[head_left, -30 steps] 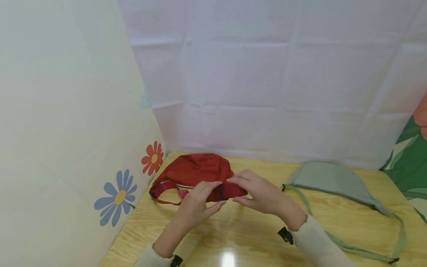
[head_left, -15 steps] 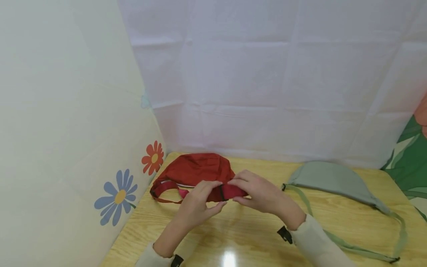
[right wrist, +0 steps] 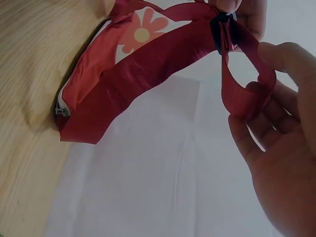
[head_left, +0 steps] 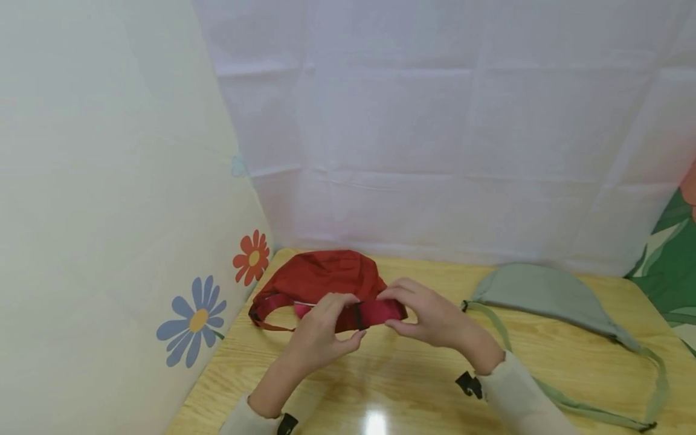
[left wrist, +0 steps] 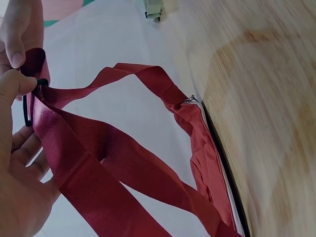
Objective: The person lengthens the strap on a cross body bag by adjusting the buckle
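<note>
A red waist bag [head_left: 326, 272] lies on the table at the back left, its wide strap raised toward me. My left hand [head_left: 326, 332] pinches the strap at a black slider buckle [right wrist: 216, 35], thumb on one side and fingers on the other. To its right, my right hand [head_left: 435, 317] holds a short loop of the red strap [right wrist: 242, 101] between thumb and fingers. The loop stands open beside the slider in the right wrist view. From the slider the strap [left wrist: 98, 163] runs back to the bag, whose zipper [left wrist: 191, 99] edge shows in the left wrist view.
A grey-green waist bag [head_left: 544, 296] lies at the right, its green strap [head_left: 587, 411] looping toward the front. Black buckle pieces [head_left: 469, 384] show by both sleeves. White cloth [head_left: 380, 121] hangs behind the wooden table [head_left: 391, 380]; a flower-printed sheet [head_left: 109, 211] stands at the left.
The right hand has shifted slightly right from the left hand, and more of the strap loop shows between them. The bag stays in place; the head view has moved a little.
</note>
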`<state>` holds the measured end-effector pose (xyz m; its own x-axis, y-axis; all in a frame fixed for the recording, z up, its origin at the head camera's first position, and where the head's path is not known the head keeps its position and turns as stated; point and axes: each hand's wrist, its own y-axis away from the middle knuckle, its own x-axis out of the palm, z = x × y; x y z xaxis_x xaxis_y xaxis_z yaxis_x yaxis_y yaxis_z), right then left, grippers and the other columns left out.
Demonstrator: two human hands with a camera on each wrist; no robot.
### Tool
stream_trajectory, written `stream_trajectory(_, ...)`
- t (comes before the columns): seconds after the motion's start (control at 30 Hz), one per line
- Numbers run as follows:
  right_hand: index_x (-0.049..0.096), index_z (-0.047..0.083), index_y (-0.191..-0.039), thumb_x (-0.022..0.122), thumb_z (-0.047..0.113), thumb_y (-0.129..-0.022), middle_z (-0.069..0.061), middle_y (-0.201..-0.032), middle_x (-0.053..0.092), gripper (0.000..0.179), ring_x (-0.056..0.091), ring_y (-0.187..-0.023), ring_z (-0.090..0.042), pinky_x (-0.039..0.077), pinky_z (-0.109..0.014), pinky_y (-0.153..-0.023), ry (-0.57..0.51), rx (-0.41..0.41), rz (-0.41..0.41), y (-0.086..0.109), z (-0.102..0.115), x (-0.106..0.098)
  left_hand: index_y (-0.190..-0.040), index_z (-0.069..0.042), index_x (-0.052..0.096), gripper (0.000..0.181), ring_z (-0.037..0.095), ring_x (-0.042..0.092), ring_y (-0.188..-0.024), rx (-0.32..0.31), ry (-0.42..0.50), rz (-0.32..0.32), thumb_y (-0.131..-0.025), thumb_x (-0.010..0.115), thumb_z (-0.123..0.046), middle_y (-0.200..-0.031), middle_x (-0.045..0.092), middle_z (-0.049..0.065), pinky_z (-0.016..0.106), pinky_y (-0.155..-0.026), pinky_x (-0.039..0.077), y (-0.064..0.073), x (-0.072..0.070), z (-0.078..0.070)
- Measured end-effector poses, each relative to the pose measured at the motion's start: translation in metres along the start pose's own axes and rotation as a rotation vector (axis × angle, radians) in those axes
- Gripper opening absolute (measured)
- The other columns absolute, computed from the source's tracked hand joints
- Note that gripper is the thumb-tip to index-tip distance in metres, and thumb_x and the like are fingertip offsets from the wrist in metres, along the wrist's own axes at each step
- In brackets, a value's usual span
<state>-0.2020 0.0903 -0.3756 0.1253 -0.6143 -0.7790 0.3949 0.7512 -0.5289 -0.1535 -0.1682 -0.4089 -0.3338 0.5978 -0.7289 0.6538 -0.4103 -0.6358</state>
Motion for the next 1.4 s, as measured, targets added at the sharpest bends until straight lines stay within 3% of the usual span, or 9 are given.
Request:
stream_trajectory(0.33,0.064,0.005,-0.125,0.076,0.009,-0.090,-0.004,-0.120,0.065,0.037,0.059,-0.108,-0.015,0.056,-0.032,-0.087,-0.076,0.043,-0.029,0.007,-0.005,-0.002,-0.120,-0.005,0.063,0.055,0.015,0.062,-0.101,0.003,-0.013,-0.020,-0.075,0.086,-0.024,-0.109,0.067,0.003,0.035,-0.081,0.057,0.003,-0.001,0.004)
stream_trajectory(0.5,0.064,0.006,-0.123,0.076,0.007,-0.088,-0.003,-0.118,0.066,0.037,0.060,-0.108,-0.015,0.056,-0.034,-0.087,-0.089,0.024,-0.063,0.009,-0.009,-0.003,-0.122,-0.006,0.064,0.056,0.016,0.063,-0.100,0.020,-0.028,-0.046,-0.074,0.087,-0.023,-0.110,0.068,0.005,0.034,-0.079,0.058,0.004,-0.002,0.007)
stream_trajectory(0.83,0.063,0.005,-0.124,0.077,0.004,-0.087,-0.002,-0.116,0.066,0.040,0.062,-0.107,-0.016,0.056,-0.037,-0.088,-0.078,-0.017,-0.099,0.013,-0.018,-0.005,-0.125,-0.006,0.064,0.057,0.018,0.064,-0.101,0.002,-0.046,-0.032,-0.076,0.088,-0.024,-0.111,0.069,0.006,0.034,-0.080,0.059,0.003,-0.005,0.006)
stream_trajectory(1.13,0.061,0.004,-0.130,0.078,0.009,-0.088,-0.003,-0.124,0.065,0.045,0.060,-0.116,-0.018,0.054,-0.041,-0.095,-0.073,0.032,-0.048,0.008,-0.015,-0.005,-0.127,-0.005,0.065,0.057,0.019,0.065,-0.101,0.029,-0.062,-0.013,-0.079,0.087,-0.024,-0.112,0.069,0.008,0.034,-0.079,0.059,0.005,-0.004,0.010)
stream_trajectory(1.4,0.057,0.009,-0.138,0.078,0.013,-0.090,-0.001,-0.128,0.063,0.053,0.057,-0.117,-0.016,0.053,-0.036,-0.094,-0.090,0.048,0.015,0.001,-0.008,-0.006,-0.128,-0.006,0.064,0.057,0.018,0.065,-0.100,0.051,-0.073,-0.006,-0.078,0.088,-0.022,-0.111,0.069,0.007,0.033,-0.076,0.059,0.005,-0.002,0.011)
